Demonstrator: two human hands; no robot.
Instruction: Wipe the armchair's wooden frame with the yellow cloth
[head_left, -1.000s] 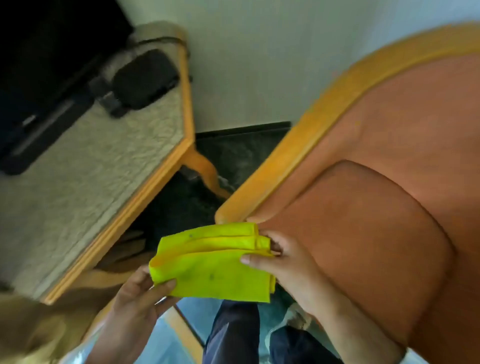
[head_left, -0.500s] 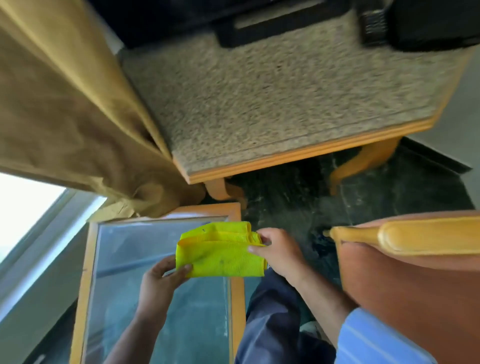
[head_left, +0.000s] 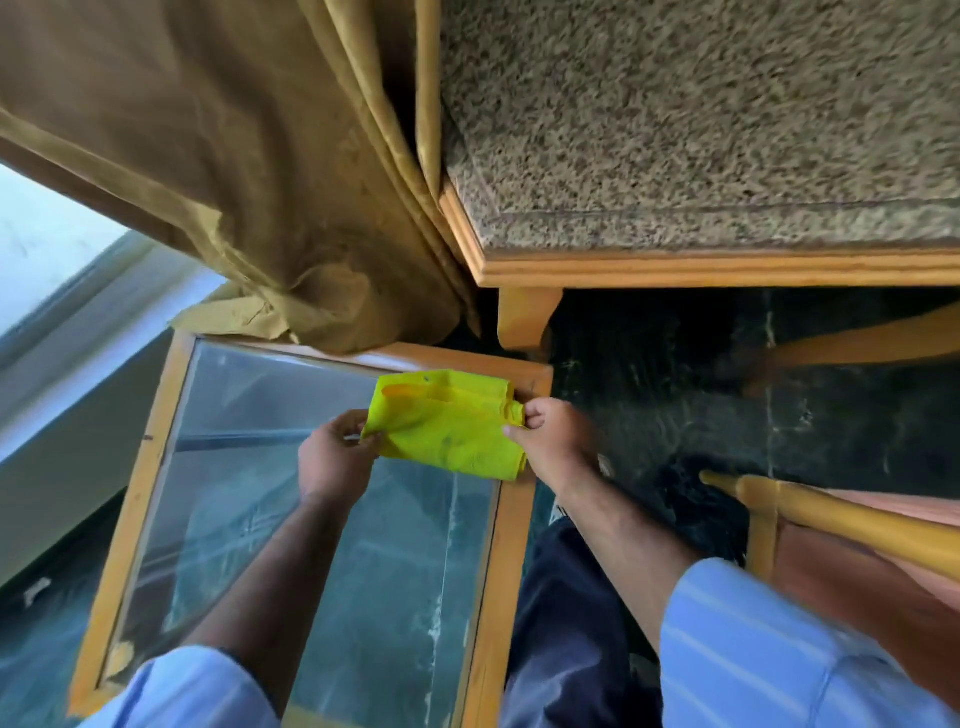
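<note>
A folded yellow cloth (head_left: 447, 423) is stretched between both hands above a glass-topped table. My left hand (head_left: 335, 454) pinches its left edge and my right hand (head_left: 553, 434) pinches its right edge. The armchair shows only at the lower right: a yellow-orange wooden arm rail (head_left: 857, 525) over reddish-brown upholstery (head_left: 852, 587). Both hands and the cloth are well to the left of the chair, apart from its frame.
A low wooden-framed glass table (head_left: 506, 545) lies under the hands. A speckled stone-topped table with wooden edge (head_left: 727, 267) stands ahead. A tan curtain (head_left: 234, 171) hangs at the upper left. Dark marble floor (head_left: 675, 395) separates table and chair. My dark trouser leg (head_left: 566, 634) is below.
The view has swung left, away from the armchair, which now shows only at the lower right. Both hands still hold the cloth, now over the glass table.
</note>
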